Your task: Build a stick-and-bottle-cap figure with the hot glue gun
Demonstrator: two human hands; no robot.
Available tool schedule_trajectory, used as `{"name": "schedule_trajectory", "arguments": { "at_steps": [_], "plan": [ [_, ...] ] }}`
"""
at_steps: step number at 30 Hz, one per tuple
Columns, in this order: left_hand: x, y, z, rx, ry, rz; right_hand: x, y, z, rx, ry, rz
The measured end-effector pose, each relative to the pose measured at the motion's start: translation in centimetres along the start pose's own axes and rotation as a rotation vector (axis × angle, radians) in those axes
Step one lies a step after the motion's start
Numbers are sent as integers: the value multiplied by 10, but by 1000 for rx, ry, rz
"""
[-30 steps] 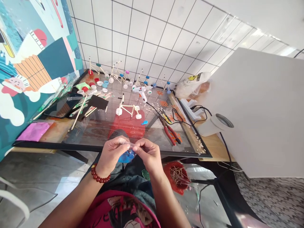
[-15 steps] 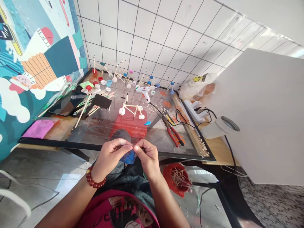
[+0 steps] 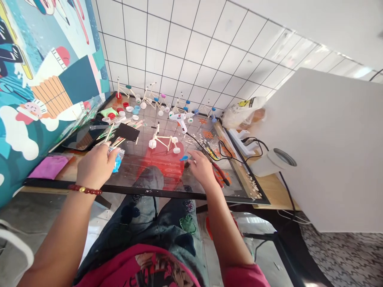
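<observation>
Moving left, my left hand (image 3: 94, 165) is pinching a clear plastic bag of blue stuff (image 3: 117, 162) over the black-edged glass table (image 3: 176, 194); my empty right hand (image 3: 189, 157), fingers a bit apart, is reaching beside a small blue lump (image 3: 183, 158) lying there.

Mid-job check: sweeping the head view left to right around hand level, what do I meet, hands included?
Flat pink item → left hand → blue-filled clear bag in its grip → white-wheeled stick model → small blue piece → right hand → white cylinder.
</observation>
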State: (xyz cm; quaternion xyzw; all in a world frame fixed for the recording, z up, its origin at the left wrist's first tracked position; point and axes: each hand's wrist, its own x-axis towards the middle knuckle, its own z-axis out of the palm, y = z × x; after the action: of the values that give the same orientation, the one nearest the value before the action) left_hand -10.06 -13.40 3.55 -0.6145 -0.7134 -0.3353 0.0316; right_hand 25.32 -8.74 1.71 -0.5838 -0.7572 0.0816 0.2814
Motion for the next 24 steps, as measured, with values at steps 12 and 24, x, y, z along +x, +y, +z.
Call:
{"name": "schedule_trajectory", "arguments": {
  "at_steps": [12,24],
  "plan": [
    [-92,140,29,-1564,-249,-422,-73,-103,-6,233,111,-439],
    [-159,168,24,-1848,-818,-403,-122,-112,-28,306,330,-296]
  ]
}}
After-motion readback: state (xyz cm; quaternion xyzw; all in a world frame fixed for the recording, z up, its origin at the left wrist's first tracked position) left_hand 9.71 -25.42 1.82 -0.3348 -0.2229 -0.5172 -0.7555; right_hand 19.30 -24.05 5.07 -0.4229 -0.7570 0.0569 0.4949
